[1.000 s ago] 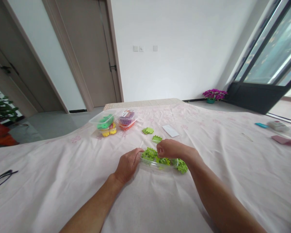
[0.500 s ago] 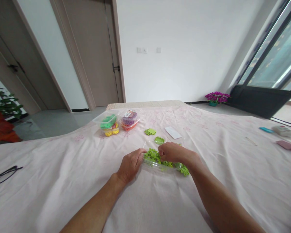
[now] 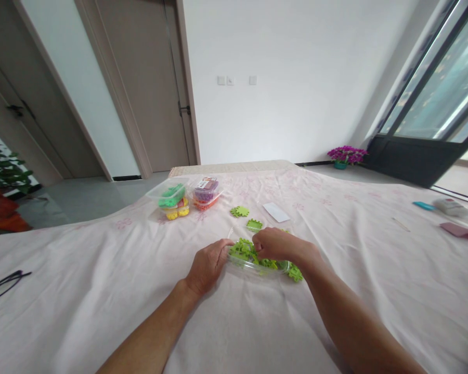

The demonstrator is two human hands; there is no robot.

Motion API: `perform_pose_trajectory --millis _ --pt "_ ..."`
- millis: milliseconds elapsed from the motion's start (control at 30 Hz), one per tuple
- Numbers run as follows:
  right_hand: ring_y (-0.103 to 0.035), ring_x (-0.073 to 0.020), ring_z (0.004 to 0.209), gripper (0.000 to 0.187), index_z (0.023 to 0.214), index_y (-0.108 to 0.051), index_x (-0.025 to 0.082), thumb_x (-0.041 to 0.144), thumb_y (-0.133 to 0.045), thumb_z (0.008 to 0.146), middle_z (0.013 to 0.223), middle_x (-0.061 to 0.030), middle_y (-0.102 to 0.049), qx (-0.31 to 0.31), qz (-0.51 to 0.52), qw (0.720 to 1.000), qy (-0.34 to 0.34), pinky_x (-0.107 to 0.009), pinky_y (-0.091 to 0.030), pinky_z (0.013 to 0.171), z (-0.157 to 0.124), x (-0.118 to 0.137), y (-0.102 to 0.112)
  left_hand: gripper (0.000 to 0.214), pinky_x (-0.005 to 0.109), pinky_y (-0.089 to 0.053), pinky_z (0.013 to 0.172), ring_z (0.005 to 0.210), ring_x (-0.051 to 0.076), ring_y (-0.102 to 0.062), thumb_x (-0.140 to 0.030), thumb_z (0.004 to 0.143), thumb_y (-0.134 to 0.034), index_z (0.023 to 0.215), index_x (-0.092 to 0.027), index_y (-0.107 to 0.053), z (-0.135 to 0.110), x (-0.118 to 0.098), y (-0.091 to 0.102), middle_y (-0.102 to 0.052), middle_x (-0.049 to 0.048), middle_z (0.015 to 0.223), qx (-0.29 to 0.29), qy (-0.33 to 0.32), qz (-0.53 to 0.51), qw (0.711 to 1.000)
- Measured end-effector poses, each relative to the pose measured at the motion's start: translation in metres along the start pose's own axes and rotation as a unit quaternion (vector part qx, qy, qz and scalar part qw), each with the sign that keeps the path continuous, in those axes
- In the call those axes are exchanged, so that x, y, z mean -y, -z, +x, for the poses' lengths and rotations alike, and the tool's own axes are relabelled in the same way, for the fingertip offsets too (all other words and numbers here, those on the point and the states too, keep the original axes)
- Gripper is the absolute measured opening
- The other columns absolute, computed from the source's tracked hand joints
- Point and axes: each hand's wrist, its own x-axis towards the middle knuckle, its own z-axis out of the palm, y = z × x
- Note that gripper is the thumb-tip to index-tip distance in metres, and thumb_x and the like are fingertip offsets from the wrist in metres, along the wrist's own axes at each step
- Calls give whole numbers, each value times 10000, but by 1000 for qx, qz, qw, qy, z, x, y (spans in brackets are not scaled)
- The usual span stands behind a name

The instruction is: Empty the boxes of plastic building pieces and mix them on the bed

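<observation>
A clear plastic container (image 3: 257, 267) with lime-green toothed pieces (image 3: 242, 249) in it sits on the bed in front of me. My left hand (image 3: 209, 264) is closed on the container's left edge, thumb at the rim. Over the pieces, my right hand (image 3: 275, 244) reaches in with its fingers curled; whatever it pinches is hidden. One green piece (image 3: 295, 272) lies by the container's right side, under my right wrist. Beyond the container are a square green piece (image 3: 254, 224) and a rounder green piece (image 3: 239, 211).
Clear boxes with green and yellow pieces (image 3: 172, 200) and with purple and orange pieces (image 3: 206, 193) stand at the back left. A white card (image 3: 276, 212) lies behind my right hand. Glasses (image 3: 5, 285) rest far left; a pink cloth (image 3: 460, 231) lies far right on the sheet (image 3: 101, 291).
The whole view has shifted slightly. Both hands stay at the container in nearly the same positions, the right one still among the green pieces.
</observation>
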Motion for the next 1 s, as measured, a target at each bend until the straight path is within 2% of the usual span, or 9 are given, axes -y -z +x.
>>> perform_pose_trajectory --millis 200,500,767,1000 --pt "-664 -171 782 211 900 -732 224 196 -671 700 871 -27 -739 -20 61 998 30 -221 -357 588 6 -1 -3 350 259 -512 829 874 146 -673 -330 1018 -305 1168 -223 -603 1 -2 2 -712 42 1030 10 12 -3 1000" --pt "-641 -175 762 156 828 -739 215 224 -668 689 829 -26 -731 -40 45 998 19 -240 -318 576 9 -5 -8 327 251 -509 811 850 141 -678 -316 1016 -314 1158 -225 -594 0 -1 1 -708 32 1044 14 20 1 1000" --pt "-606 -128 705 128 809 -723 198 194 -632 721 772 -5 -717 -76 102 989 75 -213 -334 607 6 4 -3 310 250 -509 827 873 138 -676 -293 1013 -321 1147 -217 -591 0 0 0 -704 33 1072 9 12 8 1000" --pt "-615 -155 758 143 844 -705 191 167 -589 764 811 -24 -717 -88 64 992 66 -233 -317 619 10 8 -9 297 249 -512 827 843 133 -683 -285 1010 -335 1145 -225 -592 0 1 -1 -710 26 1060 3 7 14 1000"
